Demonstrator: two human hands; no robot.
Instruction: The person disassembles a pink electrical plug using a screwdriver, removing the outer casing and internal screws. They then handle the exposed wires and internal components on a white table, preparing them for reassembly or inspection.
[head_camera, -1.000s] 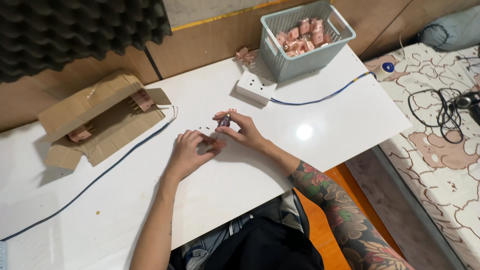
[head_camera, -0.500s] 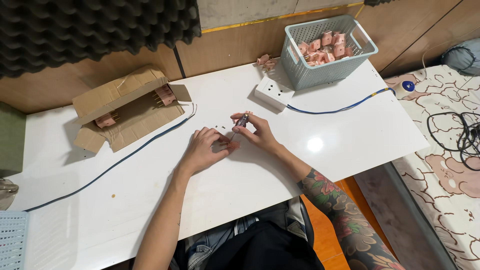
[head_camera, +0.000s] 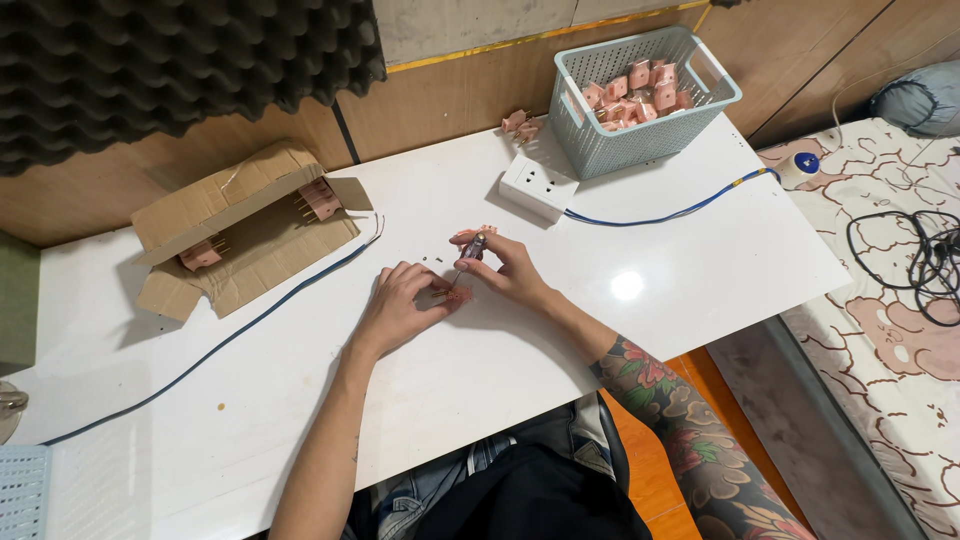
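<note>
My left hand (head_camera: 400, 305) rests on the white table (head_camera: 480, 390) and pinches a small pink plug part (head_camera: 455, 294) at its fingertips. My right hand (head_camera: 505, 270) holds a short screwdriver (head_camera: 473, 247) tilted down toward that part. The two hands meet near the table's middle. A few tiny dark screws (head_camera: 432, 260) lie on the table just beyond the hands.
A light blue basket (head_camera: 645, 100) of pink plugs stands at the back right, with loose plugs (head_camera: 520, 124) beside it. A white power socket (head_camera: 536, 187) with a blue cable (head_camera: 670, 212) lies behind the hands. An open cardboard box (head_camera: 245, 225) sits at the left.
My hands keep nearly the same hold on the part and screwdriver. The camera has shifted, so the table and objects sit further right and lower in view.
</note>
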